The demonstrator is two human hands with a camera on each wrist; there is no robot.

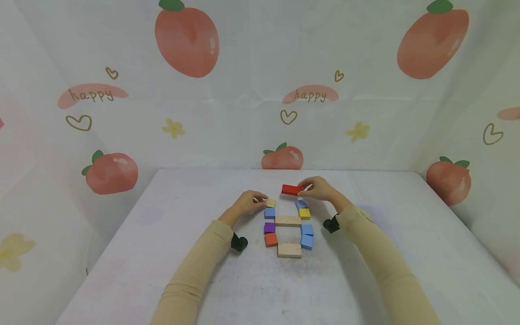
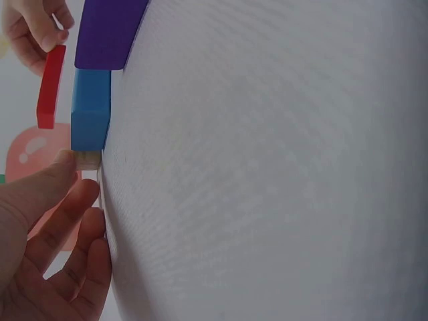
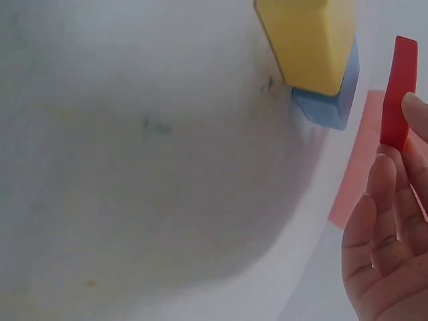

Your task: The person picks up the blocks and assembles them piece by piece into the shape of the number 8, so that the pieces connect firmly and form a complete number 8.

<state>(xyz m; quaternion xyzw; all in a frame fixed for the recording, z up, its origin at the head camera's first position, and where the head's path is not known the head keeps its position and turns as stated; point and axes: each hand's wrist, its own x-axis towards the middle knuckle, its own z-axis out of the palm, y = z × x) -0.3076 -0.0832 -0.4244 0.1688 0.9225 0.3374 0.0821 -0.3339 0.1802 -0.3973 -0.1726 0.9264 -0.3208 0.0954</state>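
In the head view, my right hand pinches one end of a red rectangular block, held up beyond the far end of an arrangement of blocks. The right wrist view shows the thumb on one face of this red block and fingers behind it. My left hand is at the far left corner, thumb and index finger around a small plain wooden block. In the left wrist view that wooden block sits against a blue block, partly hidden by the thumb.
Left side: a blue block, purple block and orange block. Right side: blue blocks and a yellow block. Two long wooden blocks lie crosswise between them. A patterned cloth hangs behind the white table.
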